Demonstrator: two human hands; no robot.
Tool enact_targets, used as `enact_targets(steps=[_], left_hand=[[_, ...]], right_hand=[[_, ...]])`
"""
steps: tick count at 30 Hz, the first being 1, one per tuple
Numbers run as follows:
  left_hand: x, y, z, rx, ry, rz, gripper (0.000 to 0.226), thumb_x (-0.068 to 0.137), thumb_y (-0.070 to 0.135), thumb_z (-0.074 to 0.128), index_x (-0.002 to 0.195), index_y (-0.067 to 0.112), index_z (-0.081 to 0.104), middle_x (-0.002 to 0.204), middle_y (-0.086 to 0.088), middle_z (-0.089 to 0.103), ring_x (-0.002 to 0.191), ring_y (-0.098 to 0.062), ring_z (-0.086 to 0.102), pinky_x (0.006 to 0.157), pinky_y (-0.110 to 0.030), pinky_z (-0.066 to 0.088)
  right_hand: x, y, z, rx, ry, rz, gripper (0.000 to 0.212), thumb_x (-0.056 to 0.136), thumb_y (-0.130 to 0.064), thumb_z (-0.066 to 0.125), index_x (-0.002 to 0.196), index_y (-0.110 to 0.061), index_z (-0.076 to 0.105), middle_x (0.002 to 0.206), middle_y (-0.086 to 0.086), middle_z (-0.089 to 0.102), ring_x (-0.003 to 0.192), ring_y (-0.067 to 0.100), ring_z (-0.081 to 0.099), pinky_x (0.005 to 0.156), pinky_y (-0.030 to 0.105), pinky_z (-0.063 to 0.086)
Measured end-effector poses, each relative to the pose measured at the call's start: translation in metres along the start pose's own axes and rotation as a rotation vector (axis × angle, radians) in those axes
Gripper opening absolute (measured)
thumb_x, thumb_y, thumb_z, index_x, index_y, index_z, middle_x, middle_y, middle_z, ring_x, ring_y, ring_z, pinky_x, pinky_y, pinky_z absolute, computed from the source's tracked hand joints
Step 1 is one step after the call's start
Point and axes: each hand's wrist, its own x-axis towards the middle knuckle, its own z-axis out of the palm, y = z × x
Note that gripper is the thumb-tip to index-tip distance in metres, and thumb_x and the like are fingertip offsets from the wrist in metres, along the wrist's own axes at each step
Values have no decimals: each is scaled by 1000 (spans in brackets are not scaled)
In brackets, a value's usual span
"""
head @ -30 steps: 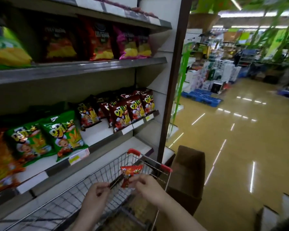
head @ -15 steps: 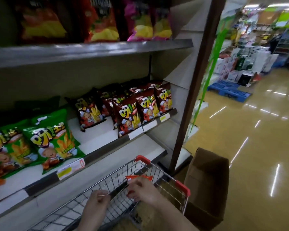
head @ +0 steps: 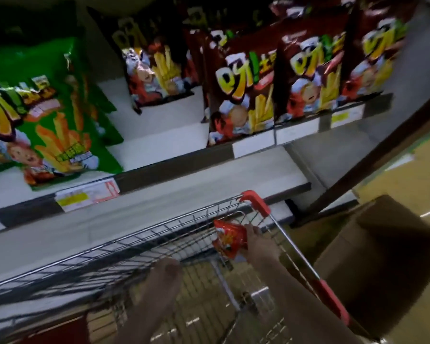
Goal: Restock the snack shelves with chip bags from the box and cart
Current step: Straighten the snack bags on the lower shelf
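The right hand (head: pixel 257 242) holds a small red chip bag (head: pixel 230 240) over the wire cart (head: pixel 139 247) — fingers curled round it. The left hand (head: pixel 165 271) rests at the cart's rim — its fingers too blurred to tell.

The whole frame is motion-blurred. Print on the price labels (head: pixel 87 197) along the shelf edge is unreadable. The left hand (head: pixel 165 271) is smeared; its finger posture cannot be determined. The green bags (head: pixel 52 120) are cut off at the left edge. The cardboard box (head: pixel 377 264) interior, lower right, is too dark to assess.
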Motion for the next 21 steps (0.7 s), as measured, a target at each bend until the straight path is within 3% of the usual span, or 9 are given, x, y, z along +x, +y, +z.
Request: enact_targets(steps=[4, 8, 11, 14, 16, 18, 19, 20, 21], left_hand=[[-2, -14, -11, -40, 31, -127, 9, 93, 15, 58, 88, 22, 58, 99, -8, 64, 92, -30, 63, 85, -44, 50], [-29, -1, -32, -26, 25, -47, 10, 95, 11, 56, 92, 21, 55, 92, -4, 59, 83, -17, 56, 71, -25, 45], [-55, 14, -48, -7, -5, 47, 17, 95, 8, 56, 93, 24, 51, 87, 9, 55, 79, -5, 56, 64, -12, 45], [-91, 27, -68, 66, -103, 186, 19, 91, -6, 54, 83, 11, 52, 77, -4, 52, 60, -7, 56, 49, -12, 44], [-123, 32, -82, 42, -130, 260, 14, 92, 12, 61, 103, 20, 56, 99, 0, 57, 83, -8, 59, 62, -11, 49], [-144, 29, -91, -25, -134, 254, 57, 87, 34, 66, 130, 53, 34, 132, 16, 42, 114, -1, 49, 82, 0, 39], [-160, 22, -103, 31, -37, 331, 110, 85, 42, 66, 145, 18, -23, 142, 21, 27, 125, 1, 41, 88, 3, 32], [-172, 20, -111, 38, 30, 321, 116, 80, 55, 63, 42, 59, -47, 144, 25, 15, 133, 1, 33, 93, 4, 27], [-185, 10, -125, 64, 135, 469, 90, 67, 69, 57, 126, 77, -11, 146, 25, 10, 137, 1, 28, 100, 0, 23]], right_hand=[[1, -14, 2, -255, 75, -118, 51, 97, -29, 53, 140, -13, 32, 130, 5, 53, 104, 19, 63, 83, 30, 52], [-23, -24, -18, -258, 110, -102, 45, 96, -53, 49, 123, -18, 49, 101, -4, 62, 80, 11, 63, 64, 21, 48], [-57, -39, -38, -206, 61, -128, 54, 90, -65, 48, 123, -21, 47, 106, -4, 63, 89, 12, 63, 67, 22, 45], [-101, -69, -59, -102, 65, -227, 62, 84, -71, 50, 123, -22, 49, 109, -5, 64, 100, 14, 64, 80, 25, 53], [-138, -97, -72, -61, 82, -285, 63, 84, -73, 49, 120, -21, 51, 112, -2, 65, 104, 18, 64, 86, 31, 54], [-179, -128, -82, -21, 139, -326, 63, 86, -72, 46, 120, -19, 50, 118, 2, 65, 111, 23, 62, 88, 31, 50], [-201, -144, -85, 3, 172, -346, 62, 87, -70, 45, 121, -19, 49, 120, 4, 64, 113, 24, 61, 89, 32, 48], [-223, -160, -88, 35, 205, -369, 60, 88, -69, 43, 122, -19, 49, 121, 4, 64, 114, 24, 61, 89, 32, 47], [-246, -175, -89, 68, 222, -390, 59, 89, -67, 42, 122, -20, 49, 121, 4, 64, 114, 24, 61, 89, 32, 47]])
